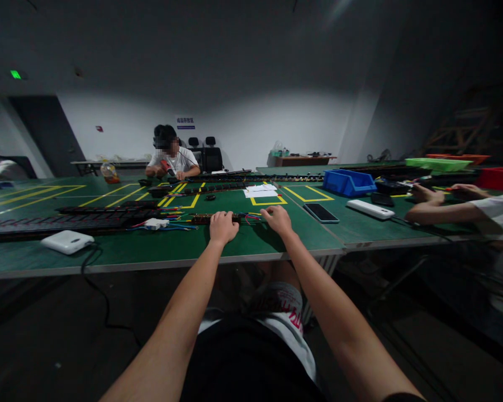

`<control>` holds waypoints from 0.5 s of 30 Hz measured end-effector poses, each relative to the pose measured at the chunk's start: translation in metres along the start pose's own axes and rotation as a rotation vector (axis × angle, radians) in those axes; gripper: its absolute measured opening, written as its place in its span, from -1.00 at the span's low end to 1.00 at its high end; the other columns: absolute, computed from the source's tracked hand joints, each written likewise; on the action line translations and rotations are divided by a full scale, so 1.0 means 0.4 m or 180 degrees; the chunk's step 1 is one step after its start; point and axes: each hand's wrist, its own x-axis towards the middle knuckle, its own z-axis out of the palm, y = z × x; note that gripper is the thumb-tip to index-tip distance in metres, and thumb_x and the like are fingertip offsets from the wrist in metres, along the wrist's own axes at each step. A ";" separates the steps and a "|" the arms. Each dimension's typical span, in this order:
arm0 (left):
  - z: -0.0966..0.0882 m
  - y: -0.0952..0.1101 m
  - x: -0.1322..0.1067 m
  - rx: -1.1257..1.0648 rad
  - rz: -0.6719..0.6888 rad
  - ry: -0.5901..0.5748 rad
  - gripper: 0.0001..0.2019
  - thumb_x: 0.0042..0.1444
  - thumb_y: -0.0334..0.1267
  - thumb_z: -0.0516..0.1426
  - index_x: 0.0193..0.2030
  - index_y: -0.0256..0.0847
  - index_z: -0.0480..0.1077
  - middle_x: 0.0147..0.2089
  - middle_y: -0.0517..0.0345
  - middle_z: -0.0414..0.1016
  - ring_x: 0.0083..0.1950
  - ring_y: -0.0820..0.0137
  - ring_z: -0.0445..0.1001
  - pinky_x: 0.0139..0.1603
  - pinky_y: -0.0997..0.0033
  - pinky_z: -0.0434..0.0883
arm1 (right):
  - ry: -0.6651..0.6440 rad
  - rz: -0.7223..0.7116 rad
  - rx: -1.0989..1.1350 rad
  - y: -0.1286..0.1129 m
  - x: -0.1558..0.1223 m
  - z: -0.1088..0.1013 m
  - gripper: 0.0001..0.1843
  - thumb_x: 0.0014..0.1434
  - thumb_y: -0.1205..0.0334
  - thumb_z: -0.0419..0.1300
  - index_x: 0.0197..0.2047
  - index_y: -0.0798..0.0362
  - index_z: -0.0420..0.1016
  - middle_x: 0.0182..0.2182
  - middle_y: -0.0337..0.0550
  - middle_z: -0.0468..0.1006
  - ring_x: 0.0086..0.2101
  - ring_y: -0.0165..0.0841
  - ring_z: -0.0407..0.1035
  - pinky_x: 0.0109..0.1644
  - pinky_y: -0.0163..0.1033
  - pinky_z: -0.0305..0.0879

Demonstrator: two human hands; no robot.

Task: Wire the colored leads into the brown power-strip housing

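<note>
My left hand [223,226] is closed over a dark wire harness [198,219] lying on the green table, pressing it from above. Out of its right side come thin coloured wires [250,216], red, blue and yellow among them. At the tips of these wires my right hand [278,219] is pinched, its fingertips partly hidden. To the left lie more black harness bundles [109,215] with a white connector [156,224] and loose blue wire ends.
A phone [321,213], a white device [369,210] and a blue bin [349,183] are to the right. White papers [260,191] lie ahead. Another white device [67,242] with a cable sits left. Co-workers [174,156] sit opposite, far left and right, where a person's hands [428,194] handle wires.
</note>
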 end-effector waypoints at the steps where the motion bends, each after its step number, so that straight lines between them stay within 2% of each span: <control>1: -0.002 0.001 0.000 -0.0002 -0.0004 -0.0008 -0.66 0.24 -0.23 0.08 0.09 -0.23 0.50 0.06 -0.13 0.56 0.16 0.06 0.43 0.27 0.05 0.32 | -0.0049 -0.0056 0.0038 0.004 0.000 0.005 -0.65 0.33 -0.10 0.18 -0.13 -0.03 0.65 -0.14 -0.04 0.61 -0.11 -0.23 0.46 -0.09 -0.25 0.28; 4: -0.008 0.003 -0.001 -0.0017 -0.0020 -0.0034 -0.66 0.25 -0.22 0.08 0.10 -0.21 0.50 0.08 -0.12 0.56 0.17 0.07 0.43 0.29 0.07 0.31 | -0.0187 -0.0116 0.0082 0.013 -0.003 0.016 -0.66 0.23 -0.07 0.32 -0.01 -0.09 0.58 -0.10 -0.08 0.56 -0.07 -0.22 0.44 -0.04 -0.20 0.32; 9: -0.012 0.003 -0.001 -0.0022 -0.0034 -0.0072 -0.66 0.24 -0.21 0.08 0.09 -0.22 0.50 0.07 -0.13 0.56 0.17 0.07 0.43 0.28 0.06 0.32 | 0.0164 -0.0373 0.0298 0.009 -0.004 0.014 -0.59 0.20 0.02 0.35 0.08 -0.06 0.49 0.00 -0.07 0.56 -0.01 -0.21 0.44 0.01 -0.16 0.36; 15: -0.010 0.004 -0.002 -0.0034 -0.0030 -0.0058 -0.65 0.25 -0.22 0.07 0.11 -0.21 0.50 0.08 -0.14 0.56 0.17 0.06 0.42 0.29 0.05 0.30 | -0.0467 -0.0111 0.0371 -0.002 -0.006 0.011 -0.72 0.36 -0.03 0.20 -0.05 -0.04 0.56 -0.14 -0.14 0.68 -0.14 -0.29 0.53 -0.12 -0.27 0.31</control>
